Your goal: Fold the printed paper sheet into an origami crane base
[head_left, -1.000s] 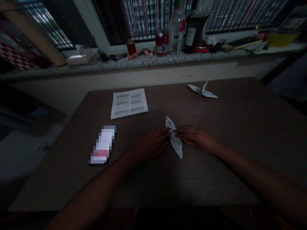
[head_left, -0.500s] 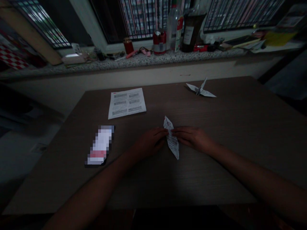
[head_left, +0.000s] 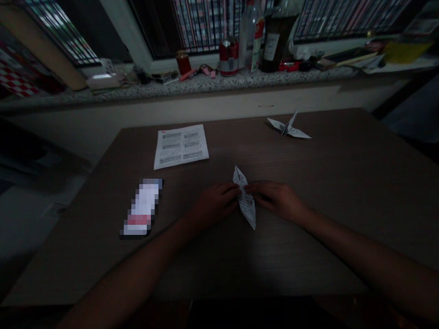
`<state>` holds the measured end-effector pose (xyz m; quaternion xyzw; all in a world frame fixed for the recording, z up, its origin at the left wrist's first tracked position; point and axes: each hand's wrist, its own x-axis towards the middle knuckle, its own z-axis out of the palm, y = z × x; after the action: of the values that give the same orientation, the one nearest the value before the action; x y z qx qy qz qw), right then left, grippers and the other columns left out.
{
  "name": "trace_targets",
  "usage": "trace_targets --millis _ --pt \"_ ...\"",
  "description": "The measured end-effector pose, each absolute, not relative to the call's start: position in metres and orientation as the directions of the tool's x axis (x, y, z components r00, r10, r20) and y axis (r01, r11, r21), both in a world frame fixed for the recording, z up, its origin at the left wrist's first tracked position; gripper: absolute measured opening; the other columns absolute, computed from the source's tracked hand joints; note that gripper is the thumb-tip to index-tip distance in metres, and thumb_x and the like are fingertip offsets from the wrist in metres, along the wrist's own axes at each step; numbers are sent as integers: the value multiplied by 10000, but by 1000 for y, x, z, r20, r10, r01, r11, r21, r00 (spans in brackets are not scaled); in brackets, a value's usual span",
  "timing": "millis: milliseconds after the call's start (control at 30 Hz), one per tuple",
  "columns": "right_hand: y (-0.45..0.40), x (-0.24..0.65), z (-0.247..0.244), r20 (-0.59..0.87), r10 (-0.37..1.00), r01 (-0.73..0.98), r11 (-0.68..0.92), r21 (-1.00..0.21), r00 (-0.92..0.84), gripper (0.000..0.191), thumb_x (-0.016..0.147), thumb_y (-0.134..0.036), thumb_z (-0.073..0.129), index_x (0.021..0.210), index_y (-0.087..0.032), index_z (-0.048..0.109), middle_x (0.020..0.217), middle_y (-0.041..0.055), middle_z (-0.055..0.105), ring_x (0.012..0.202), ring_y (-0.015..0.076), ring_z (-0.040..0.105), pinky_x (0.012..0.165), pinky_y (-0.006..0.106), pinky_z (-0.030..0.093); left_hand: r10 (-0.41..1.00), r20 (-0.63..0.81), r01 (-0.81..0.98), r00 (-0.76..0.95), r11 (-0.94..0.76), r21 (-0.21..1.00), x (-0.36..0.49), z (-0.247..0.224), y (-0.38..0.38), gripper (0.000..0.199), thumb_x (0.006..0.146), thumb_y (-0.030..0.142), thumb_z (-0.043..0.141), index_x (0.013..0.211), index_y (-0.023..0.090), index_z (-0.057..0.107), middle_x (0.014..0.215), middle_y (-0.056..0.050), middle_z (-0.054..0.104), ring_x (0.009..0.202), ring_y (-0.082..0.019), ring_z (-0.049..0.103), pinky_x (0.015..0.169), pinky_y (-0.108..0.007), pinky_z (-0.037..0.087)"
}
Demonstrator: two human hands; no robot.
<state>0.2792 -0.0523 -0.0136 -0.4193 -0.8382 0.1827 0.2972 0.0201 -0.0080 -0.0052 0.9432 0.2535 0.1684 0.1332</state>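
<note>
A long, narrow folded paper (head_left: 247, 208) with print on it lies near the middle of the table, pointed at both ends. From the left, my left hand (head_left: 217, 202) grips its edge with the fingers pressed together. My right hand (head_left: 274, 196) pinches the opposite edge, fingertips close to those of the left. The fingertips cover part of the paper's middle. Farther back on the right stands a folded paper crane (head_left: 288, 129) with its wings spread.
A flat printed sheet (head_left: 181, 146) lies at the back left of the table (head_left: 343, 183). In front of it is a phone (head_left: 142, 208), its screen pixelated. Bottles, a red can (head_left: 228, 57) and small items line the windowsill (head_left: 157, 91).
The view has shifted slightly. Both hands stay at the folded paper, with only a slight change in the fingers.
</note>
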Motion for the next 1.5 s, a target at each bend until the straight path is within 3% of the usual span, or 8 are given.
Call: trace_targets --millis 233,500,833,1500 --pt "-52 277 -11 371 781 577 622 -529 -503 271 995 -202 610 1247 -250 698 1242 68 758 1157 242 714 994 426 581 569 284 498 772 -818 286 25 -6 -11 214 1015 216 583 1216 188 653 1277 -104 685 1135 -241 678 957 -392 581" --pt "-50 276 -12 355 742 641 670 -375 -568 265 990 -190 613 1233 -231 709 1286 110 733 1158 283 703 963 472 585 559 301 473 773 -823 313 19 -12 -7 212 1016 189 584 1206 204 677 1278 -87 693 1143 -217 677 965 -345 567" --pt "-48 276 -10 339 770 615 636 -466 -540 211 994 -206 610 1175 -244 711 1231 82 750 1171 268 689 975 453 568 651 240 508 720 -730 456 22 -8 -8 183 991 159 594 1146 227 664 1213 -47 703 1116 -211 675 978 -372 556" --pt "-43 269 -15 333 830 657 558 -506 -448 149 1023 -281 558 1026 -209 688 1079 109 694 1021 262 659 900 431 554 676 234 532 699 -710 462 28 -10 -5 108 1007 237 590 1076 174 645 1250 -92 644 1154 -240 628 1024 -401 526"
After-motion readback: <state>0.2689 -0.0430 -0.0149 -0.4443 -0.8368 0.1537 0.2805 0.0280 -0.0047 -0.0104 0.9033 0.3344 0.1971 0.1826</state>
